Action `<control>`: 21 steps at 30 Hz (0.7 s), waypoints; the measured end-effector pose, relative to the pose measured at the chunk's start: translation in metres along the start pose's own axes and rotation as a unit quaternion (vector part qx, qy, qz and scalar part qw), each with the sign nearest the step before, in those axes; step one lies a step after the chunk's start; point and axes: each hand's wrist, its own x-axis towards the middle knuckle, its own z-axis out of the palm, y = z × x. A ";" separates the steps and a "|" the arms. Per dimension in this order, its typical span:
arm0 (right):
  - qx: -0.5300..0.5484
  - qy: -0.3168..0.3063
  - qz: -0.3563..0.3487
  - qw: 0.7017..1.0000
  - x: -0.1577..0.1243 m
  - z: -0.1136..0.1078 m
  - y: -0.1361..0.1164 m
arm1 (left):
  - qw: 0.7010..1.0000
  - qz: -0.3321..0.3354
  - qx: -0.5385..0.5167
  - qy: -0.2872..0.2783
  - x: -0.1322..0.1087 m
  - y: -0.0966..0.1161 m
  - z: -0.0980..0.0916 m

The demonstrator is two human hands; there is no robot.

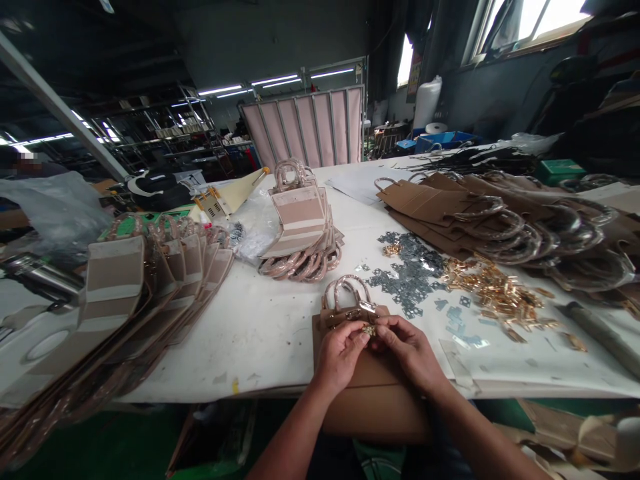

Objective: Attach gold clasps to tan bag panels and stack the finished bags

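A flat brown bag piece (373, 393) with clear looped handles (345, 290) lies at the table's near edge in front of me. Both hands meet over its top part. My left hand (340, 353) and my right hand (405, 343) pinch a small gold metal fitting (369, 329) between their fingertips, just above the brown panel. A gold clasp (360, 311) sits on the bag below the handles.
Grey metal plates (410, 273) and gold fittings (495, 293) lie scattered to the right. Brown bags with clear handles (500, 213) are stacked at far right. Pink-and-white bags are piled at centre (300, 227) and fanned out at left (150, 287). The white table (265, 327) carries all.
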 end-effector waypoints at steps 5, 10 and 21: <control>-0.035 -0.017 0.014 0.999 0.004 -0.002 -0.001 | 0.999 0.045 -0.002 0.006 0.001 0.006 0.002; -0.064 -0.016 -0.013 0.998 0.003 0.001 -0.001 | 0.996 0.063 0.063 0.009 0.000 0.009 0.002; -0.066 0.009 -0.034 0.997 0.002 0.004 -0.002 | 0.996 0.074 0.056 0.013 0.001 0.000 0.001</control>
